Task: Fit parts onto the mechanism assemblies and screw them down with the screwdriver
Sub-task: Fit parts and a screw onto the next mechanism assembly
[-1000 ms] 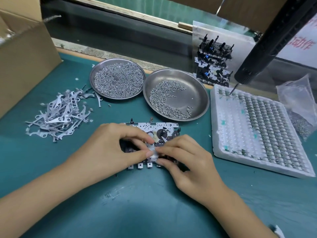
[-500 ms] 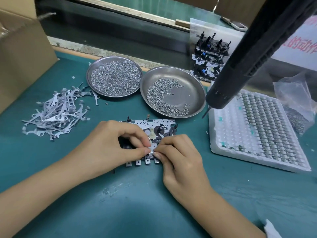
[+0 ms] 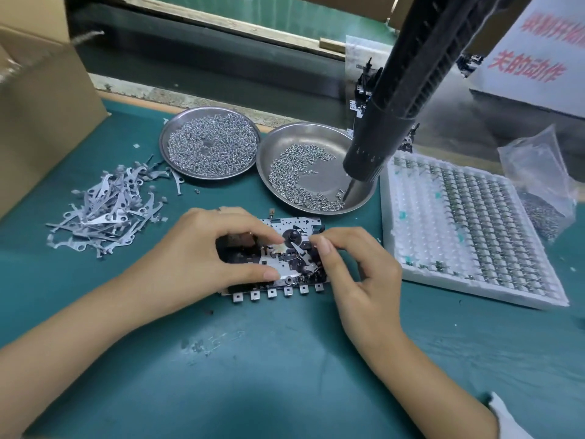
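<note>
While lying flat on green counter (image 3: 285, 359), perforated metal mechanism assembly (image 3: 286, 248) being steadied: left hand (image 3: 202, 258) gripping its left side between thumb and fingers; right hand (image 3: 357, 270) fingers curled, pinching small part over it. Black powered screwdriver (image 3: 408, 90) hanging above right steel dish (image 3: 316, 167).

- Single head-worn wide-angle view; looks forward and down, close above the green table (image 3: 285, 375).
- Near edge: both forearms. Far edge: the conveyor rail (image 3: 221, 23).
</note>
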Demonstrator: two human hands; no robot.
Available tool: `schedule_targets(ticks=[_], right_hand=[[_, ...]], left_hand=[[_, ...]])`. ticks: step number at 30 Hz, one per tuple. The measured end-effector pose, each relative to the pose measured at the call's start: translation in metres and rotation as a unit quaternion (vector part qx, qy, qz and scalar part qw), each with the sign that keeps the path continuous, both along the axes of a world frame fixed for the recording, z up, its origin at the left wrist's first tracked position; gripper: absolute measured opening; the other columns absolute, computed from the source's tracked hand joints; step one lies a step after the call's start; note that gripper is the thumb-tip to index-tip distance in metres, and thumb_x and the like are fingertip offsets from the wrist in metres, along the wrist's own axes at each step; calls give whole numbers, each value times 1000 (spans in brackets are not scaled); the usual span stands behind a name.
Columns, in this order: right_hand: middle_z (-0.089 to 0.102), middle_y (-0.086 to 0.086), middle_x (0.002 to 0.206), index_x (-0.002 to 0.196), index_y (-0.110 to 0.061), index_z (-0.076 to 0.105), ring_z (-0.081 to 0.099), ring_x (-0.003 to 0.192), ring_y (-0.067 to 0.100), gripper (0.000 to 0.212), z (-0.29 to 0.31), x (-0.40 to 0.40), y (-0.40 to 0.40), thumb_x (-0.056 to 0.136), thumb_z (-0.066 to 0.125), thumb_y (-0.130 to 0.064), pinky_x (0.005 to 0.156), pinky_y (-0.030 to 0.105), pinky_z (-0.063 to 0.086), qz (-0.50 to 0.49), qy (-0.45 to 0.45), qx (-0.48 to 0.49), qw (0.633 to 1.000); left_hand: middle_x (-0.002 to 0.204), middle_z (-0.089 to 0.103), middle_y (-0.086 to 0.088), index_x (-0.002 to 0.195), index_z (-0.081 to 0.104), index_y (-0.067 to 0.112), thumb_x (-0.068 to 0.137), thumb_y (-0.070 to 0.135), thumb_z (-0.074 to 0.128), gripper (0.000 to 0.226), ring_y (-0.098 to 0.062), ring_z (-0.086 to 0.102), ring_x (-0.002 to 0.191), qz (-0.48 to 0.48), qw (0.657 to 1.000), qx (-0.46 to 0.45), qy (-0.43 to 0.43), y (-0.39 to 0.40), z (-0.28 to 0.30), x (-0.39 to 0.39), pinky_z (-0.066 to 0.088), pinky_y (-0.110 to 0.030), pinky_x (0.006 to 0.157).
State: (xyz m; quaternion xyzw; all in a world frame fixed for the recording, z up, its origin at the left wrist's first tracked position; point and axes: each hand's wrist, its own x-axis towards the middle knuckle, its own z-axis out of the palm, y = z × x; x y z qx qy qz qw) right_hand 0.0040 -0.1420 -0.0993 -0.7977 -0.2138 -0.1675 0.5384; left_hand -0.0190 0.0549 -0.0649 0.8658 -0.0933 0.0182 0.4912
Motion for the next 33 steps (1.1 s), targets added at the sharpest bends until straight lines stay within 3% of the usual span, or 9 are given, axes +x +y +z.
schedule_targets(ticks=[3, 6, 9, 11, 19, 23, 26, 29, 33], right_hand=[[66, 3, 83, 84, -1, 70, 61, 81, 13, 10, -1, 0, 2, 87, 61, -6, 76, 20, 46, -2, -32, 2, 999], [67, 3, 83, 86, -1, 71, 62, 82, 15, 10, -1, 0, 4, 87, 61, -5, 76, 20, 47, -3, -49, 1, 999], [67, 1, 85, 87, -2, 71, 63, 83, 15, 10, -2, 1, 4, 87, 62, -6, 77, 21, 47, -9, -50, 2, 999], [67, 0, 85, 87, -3, 71, 63, 84, 14, 11, -3, 1, 3, 88, 62, -8, 77, 22, 47, -10, -49, 4, 999], [67, 2, 85, 87, -3, 71, 62, 84, 13, 12, 7, 13, 4, 88, 61, -8, 78, 19, 46, -34, -69, -29, 997], [66, 2, 99, 103, -7, 70, 59, 95, 15, 16, 30, 47, 6, 92, 59, -12, 85, 21, 43, -49, -15, -162, 986], [65, 8, 112, 117, -7, 65, 56, 107, 25, 27, 33, 76, 8, 94, 56, -16, 94, 29, 40, -45, 55, -348, 935], [70, 16, 100, 102, -2, 71, 63, 95, 31, 19, 34, 86, 14, 92, 57, -10, 85, 41, 50, -49, 103, -376, 919], [70, 21, 95, 96, 1, 71, 64, 93, 35, 20, 30, 88, 19, 84, 57, 4, 82, 44, 51, -71, 92, -386, 915]], left_hand=[[87, 68, 13, 91, 73, 32, 75, 41, 69, 19, 0, 60, 83, 64, 997, -16, -51, 9, 0, 12, 41, -7, 77], [94, 66, 4, 105, 71, 19, 91, 24, 61, 18, -5, 55, 82, 177, 970, 94, -140, 27, 0, 41, 38, -16, 76], [121, 60, -15, 125, 62, 14, 92, 24, 60, 34, -33, 54, 106, 201, 939, 270, -72, 46, -4, 78, 41, -36, 93], [127, 56, -19, 130, 58, 15, 90, 26, 63, 41, -38, 49, 117, 186, 930, 316, -10, 48, -5, 93, 39, -43, 100], [98, 72, -6, 93, 75, 21, 87, 25, 67, 11, -36, 62, 95, 259, 909, 315, -84, 40, -7, 92, 45, -38, 76], [97, 72, -9, 93, 73, 15, 90, 21, 64, 12, -35, 63, 93, 249, 902, 321, -145, 41, -12, 91, 41, -41, 82], [96, 70, -12, 94, 71, 12, 91, 19, 62, 12, -35, 60, 95, 260, 899, 308, -174, 43, -16, 91, 36, -44, 85], [96, 69, -14, 96, 69, 10, 90, 15, 62, 10, -36, 61, 93, 259, 908, 276, -179, 41, -17, 90, 39, -44, 86], [94, 70, -16, 97, 69, 6, 91, 12, 61, 11, -36, 63, 86, 252, 921, 238, -175, 42, -18, 89, 49, -46, 81]])
